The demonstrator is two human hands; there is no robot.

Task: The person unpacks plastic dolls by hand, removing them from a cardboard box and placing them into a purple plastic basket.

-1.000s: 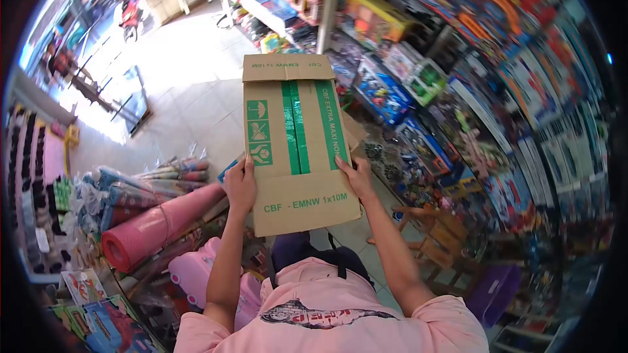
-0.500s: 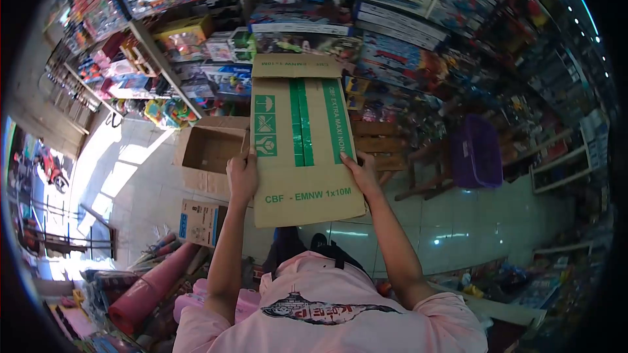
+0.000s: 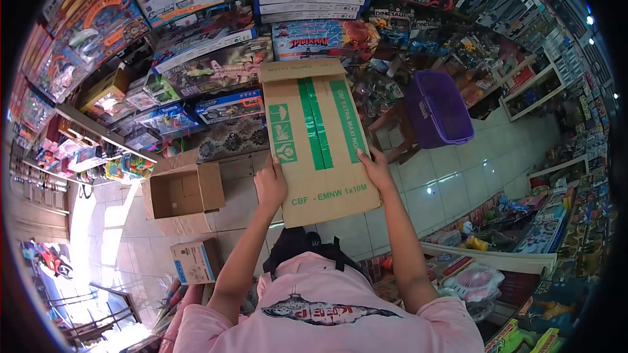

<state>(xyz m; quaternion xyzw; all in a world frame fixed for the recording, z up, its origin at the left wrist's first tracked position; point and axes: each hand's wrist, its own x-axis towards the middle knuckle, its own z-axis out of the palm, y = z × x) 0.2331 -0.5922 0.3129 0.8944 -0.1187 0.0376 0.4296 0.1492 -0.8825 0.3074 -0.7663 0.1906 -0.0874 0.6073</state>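
Note:
A flattened-looking cardboard box with green tape, green print and a raised flap at its far end is held up in front of the body. My left hand grips its left edge, and my right hand grips its right edge, with the thumb on the printed face. The fingers under the cardboard are hidden. An open, brown carton stands on the floor to the left, and a smaller closed box with blue print is nearer the body.
Shelves of boxed toys line the far side. At the right, a purple tub rests on a wooden stool. A low display with toys and a pink fan is at the near right.
The view has turned to the right, so the shelves, tub and floor boxes appear shifted left. Both hands still hold the cardboard box, which tilts slightly more.

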